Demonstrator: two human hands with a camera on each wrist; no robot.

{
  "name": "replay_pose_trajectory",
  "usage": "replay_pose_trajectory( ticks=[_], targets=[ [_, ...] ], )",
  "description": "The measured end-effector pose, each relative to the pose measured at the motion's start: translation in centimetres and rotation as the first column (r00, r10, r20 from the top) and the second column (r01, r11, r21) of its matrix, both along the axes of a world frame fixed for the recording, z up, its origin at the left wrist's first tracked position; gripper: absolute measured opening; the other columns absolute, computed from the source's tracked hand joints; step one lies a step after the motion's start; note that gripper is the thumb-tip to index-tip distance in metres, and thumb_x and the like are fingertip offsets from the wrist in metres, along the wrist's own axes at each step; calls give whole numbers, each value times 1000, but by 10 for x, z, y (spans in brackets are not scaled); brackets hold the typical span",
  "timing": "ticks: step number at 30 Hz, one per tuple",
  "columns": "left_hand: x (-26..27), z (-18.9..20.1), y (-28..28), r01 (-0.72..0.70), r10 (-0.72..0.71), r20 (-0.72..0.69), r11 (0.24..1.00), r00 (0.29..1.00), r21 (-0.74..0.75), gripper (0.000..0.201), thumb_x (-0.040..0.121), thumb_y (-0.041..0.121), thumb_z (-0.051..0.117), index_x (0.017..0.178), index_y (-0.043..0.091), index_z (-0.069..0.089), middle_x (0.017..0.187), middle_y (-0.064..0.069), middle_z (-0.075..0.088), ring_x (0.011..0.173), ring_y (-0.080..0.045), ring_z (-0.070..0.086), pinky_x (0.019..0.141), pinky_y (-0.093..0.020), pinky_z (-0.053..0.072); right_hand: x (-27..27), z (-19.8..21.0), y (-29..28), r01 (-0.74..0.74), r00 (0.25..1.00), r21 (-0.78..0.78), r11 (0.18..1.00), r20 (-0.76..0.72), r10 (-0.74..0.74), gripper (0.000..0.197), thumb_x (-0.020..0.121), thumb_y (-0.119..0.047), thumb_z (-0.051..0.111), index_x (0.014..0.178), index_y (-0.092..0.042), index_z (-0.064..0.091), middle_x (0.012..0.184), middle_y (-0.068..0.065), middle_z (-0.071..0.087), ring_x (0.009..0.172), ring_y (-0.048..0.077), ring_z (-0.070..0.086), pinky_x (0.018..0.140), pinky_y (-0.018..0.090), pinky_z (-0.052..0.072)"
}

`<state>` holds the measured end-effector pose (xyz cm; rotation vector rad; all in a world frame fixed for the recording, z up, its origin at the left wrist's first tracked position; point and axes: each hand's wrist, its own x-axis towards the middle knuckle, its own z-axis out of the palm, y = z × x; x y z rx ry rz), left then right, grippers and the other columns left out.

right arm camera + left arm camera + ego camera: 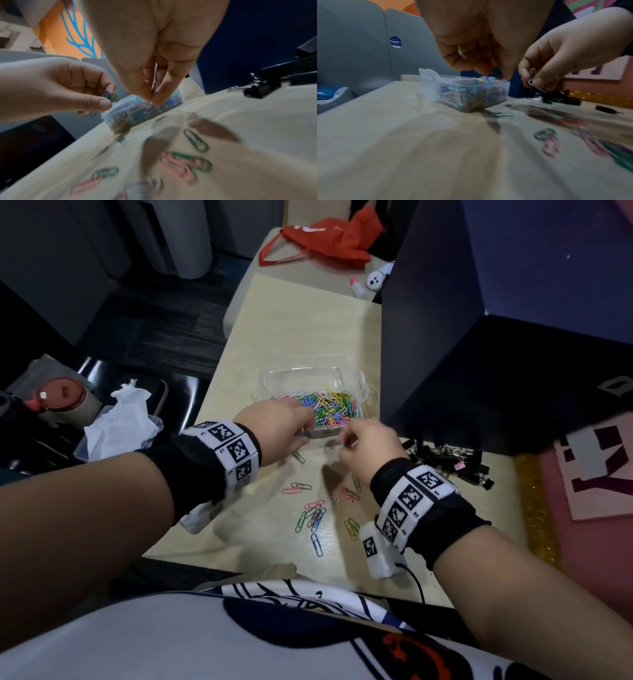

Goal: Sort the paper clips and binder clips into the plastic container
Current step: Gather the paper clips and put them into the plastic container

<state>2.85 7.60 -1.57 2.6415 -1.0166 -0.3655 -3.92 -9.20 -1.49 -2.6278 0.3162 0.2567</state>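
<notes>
The container (356, 381), full of coloured paper clips (330, 405), sits mid-desk (291, 330), long axis left-right. The left hand (274, 422) pinches green and blue clips at its near rim; the right hand (366, 440) pinches one beside it. Only the wrist views show those clips; binder clips (445, 460) lie right.

The right hand (154, 54) hangs above the table (257, 135), fingertips (159, 100) pinching a clip (155, 82) over the container (142, 111) of clips near the far edge. The left hand (60, 86) pinches green and blue clips (109, 95) beside it. Loose clips (188, 163) lie blurred on the table; binder clips (259, 86) sit at its right edge.
</notes>
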Motion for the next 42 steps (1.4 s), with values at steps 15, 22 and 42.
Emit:
replay_pose_trajectory(
  ticks=[15, 22, 42],
  targets=[
    [28, 4, -6, -75, 76, 37, 997, 996, -11, 28, 92, 25, 52, 119, 23, 61, 114, -3, 59, 106, -25, 58, 86, -32, 44, 24, 12, -16, -73, 961, -191, 979, -276, 18, 24, 91, -13, 49, 106, -19, 67, 122, 9, 62, 107, 27, 60, 91, 31, 48],
    [-8, -9, -13, 306, -310, -54, 868, 949, 391, 29, 95, 26, 42, 121, 22, 56, 118, 0, 53, 103, -27, 58, 72, -34, 46, -7, 5, -1, -376, 820, -238, 896, -536, 202, 30, 93, -16, 50, 122, -9, 56, 124, 12, 59, 116, 29, 55, 91, 29, 44],
    [-38, -33, -7, 289, -250, -146, 842, 957, 455, 15, 88, 16, 56, 103, 19, 57, 104, -4, 56, 94, -27, 59, 76, -37, 51, -56, -15, 25, -188, 893, -92, 978, -431, 132, 48, 82, -29, 64, 123, -11, 44, 123, 11, 46, 111, 30, 53, 95, 40, 46]
  ],
)
